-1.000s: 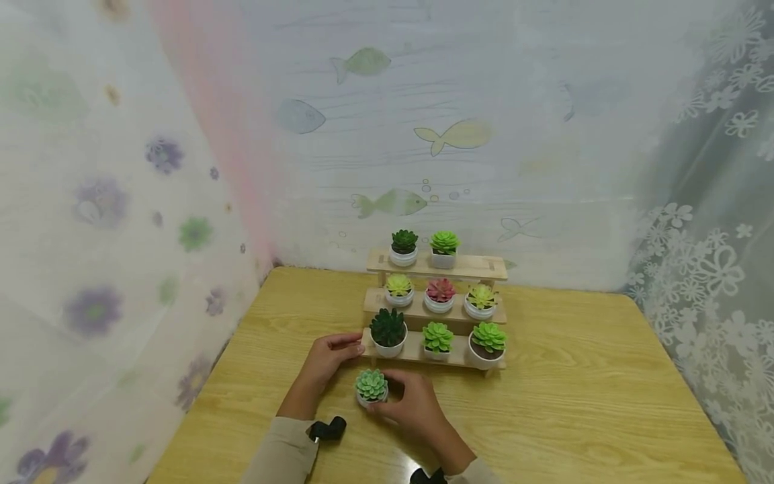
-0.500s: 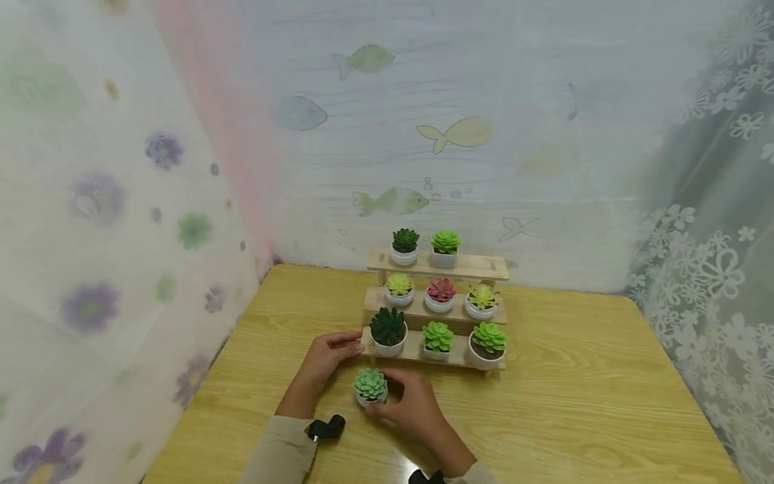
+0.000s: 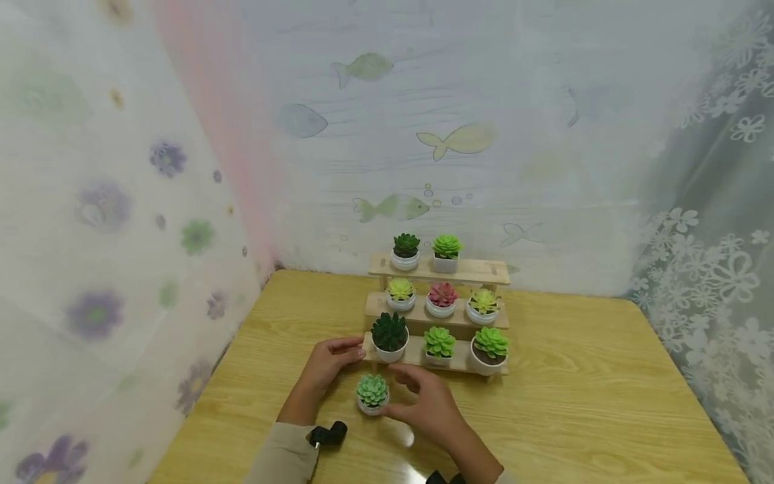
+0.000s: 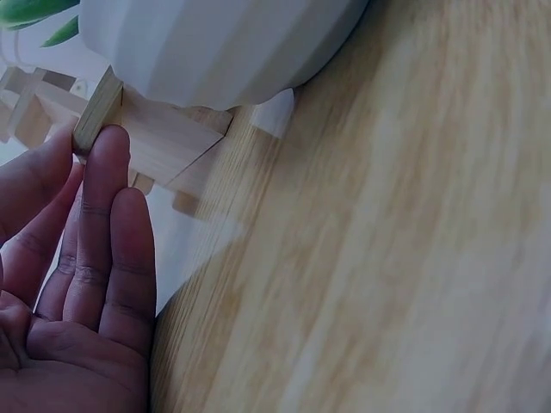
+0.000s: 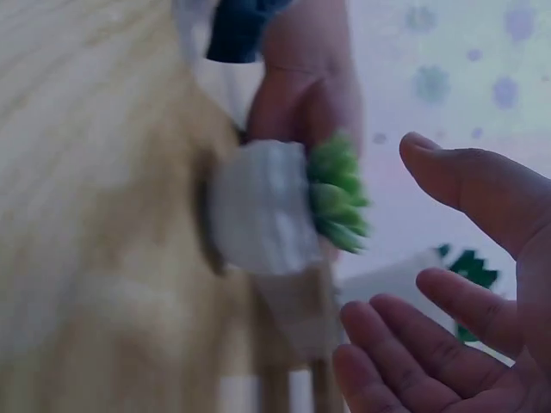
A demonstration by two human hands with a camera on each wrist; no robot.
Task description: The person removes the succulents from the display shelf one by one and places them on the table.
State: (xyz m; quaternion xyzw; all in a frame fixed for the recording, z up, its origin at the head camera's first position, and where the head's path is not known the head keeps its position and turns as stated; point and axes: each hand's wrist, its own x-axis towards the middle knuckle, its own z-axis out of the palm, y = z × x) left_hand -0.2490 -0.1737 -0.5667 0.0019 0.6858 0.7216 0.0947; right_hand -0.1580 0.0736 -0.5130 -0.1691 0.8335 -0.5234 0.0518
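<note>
My left hand (image 3: pixel 326 366) pinches the left end of the bottom board of a three-tier wooden plant stand (image 3: pixel 411 349); the left wrist view shows thumb and fingertips on the board's end (image 4: pixel 99 112). In front of the stand, a pale green potted succulent (image 3: pixel 371 393) in a white ribbed pot (image 5: pixel 263 206) stands upright on the table. Just right of it is my right hand (image 3: pixel 426 407), thumb and fingers spread apart with nothing between them. In the right wrist view a gap shows between this hand (image 5: pixel 456 335) and the pot.
Several potted succulents line the stand's tiers, among them a dark green one (image 3: pixel 390 333) at bottom left, a red one (image 3: pixel 442 296) in the middle and a bright green one (image 3: pixel 490 346) at bottom right. A fish-print curtain (image 3: pixel 532 134) hangs behind the wooden table (image 3: pixel 574 383).
My right hand has let go of the pale green potted succulent and drawn slightly right, its fingers spreading. The left hand keeps its hold on the stand.
</note>
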